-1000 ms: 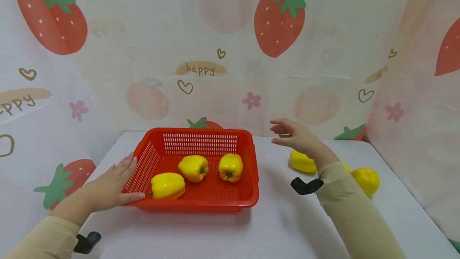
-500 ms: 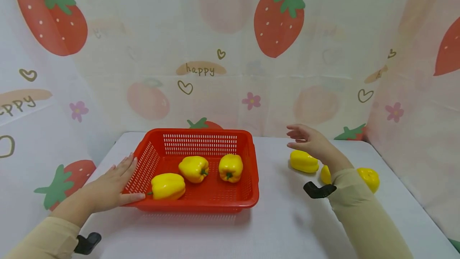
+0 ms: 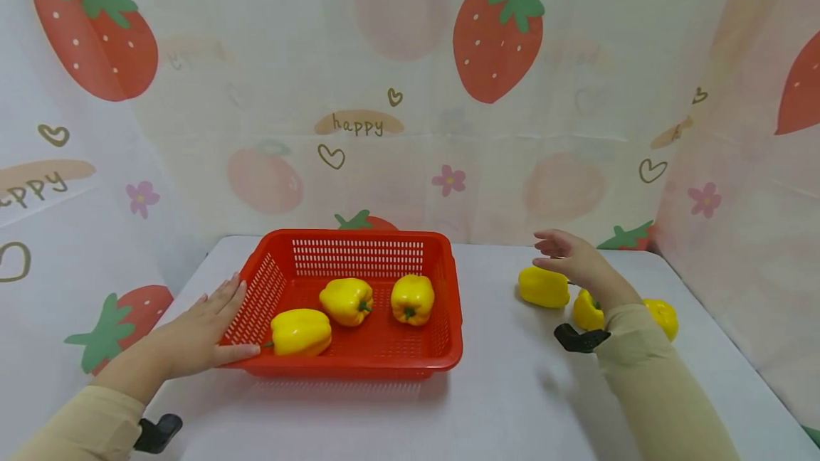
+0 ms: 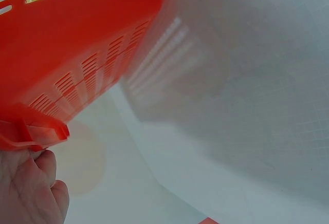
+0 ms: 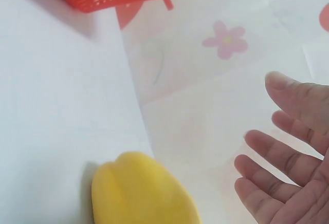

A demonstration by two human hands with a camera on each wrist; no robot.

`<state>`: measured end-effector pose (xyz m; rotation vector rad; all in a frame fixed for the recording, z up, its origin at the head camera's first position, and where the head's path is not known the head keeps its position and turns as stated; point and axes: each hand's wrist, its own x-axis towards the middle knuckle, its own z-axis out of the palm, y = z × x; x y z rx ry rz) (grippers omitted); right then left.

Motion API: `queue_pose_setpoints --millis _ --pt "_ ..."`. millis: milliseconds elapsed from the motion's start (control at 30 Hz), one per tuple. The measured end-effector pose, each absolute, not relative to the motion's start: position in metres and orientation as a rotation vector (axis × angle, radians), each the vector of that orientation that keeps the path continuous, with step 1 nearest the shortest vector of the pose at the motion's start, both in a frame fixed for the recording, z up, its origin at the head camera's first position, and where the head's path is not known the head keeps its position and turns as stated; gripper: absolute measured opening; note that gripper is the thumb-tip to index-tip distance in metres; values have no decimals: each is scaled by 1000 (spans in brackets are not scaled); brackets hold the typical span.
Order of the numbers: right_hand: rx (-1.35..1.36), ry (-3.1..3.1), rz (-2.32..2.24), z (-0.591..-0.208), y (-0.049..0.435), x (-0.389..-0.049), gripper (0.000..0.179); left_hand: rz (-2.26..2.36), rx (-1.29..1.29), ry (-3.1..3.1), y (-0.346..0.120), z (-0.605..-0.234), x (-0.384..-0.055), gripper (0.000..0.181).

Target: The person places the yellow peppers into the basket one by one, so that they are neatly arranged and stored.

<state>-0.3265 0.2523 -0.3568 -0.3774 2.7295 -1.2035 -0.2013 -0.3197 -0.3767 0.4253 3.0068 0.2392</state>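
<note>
A red plastic basket [image 3: 346, 363] with slotted walls stands on the table, holding three yellow bell peppers, one of them a pepper [image 3: 301, 331] at its near left. My left hand [image 3: 192, 336] rests on the basket's left rim, fingers straight and thumb along the near corner; the left wrist view shows its fingers [image 4: 46, 165] under the rim. Above the table on the right, my right hand [image 3: 579, 262] hovers with fingers spread and nothing in it. Just below it lies a yellow bell pepper [image 3: 543, 287], which the right wrist view shows apart from the hand.
Two more yellow peppers lie on the right of the table: one pepper [image 3: 587, 310] beside my right wrist, another pepper [image 3: 663, 317] partly behind the sleeve. White table [image 3: 487, 404] surface spreads in front of the basket. A strawberry-print curtain [image 3: 397, 41] encloses the back and sides.
My right hand has moved right and slightly down, away from the basket, to above the loose peppers. The middle loose pepper has come into view. My left hand and the basket stay put.
</note>
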Motion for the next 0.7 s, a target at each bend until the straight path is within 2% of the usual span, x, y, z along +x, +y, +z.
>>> queue_pose_setpoints --millis 467,700 --pt "-262 2722 -1143 -366 266 -331 63 234 427 3013 -320 -377 -201 107" --pt "-234 2739 -1087 -372 272 -336 66 235 429 3009 -320 -377 -202 107"
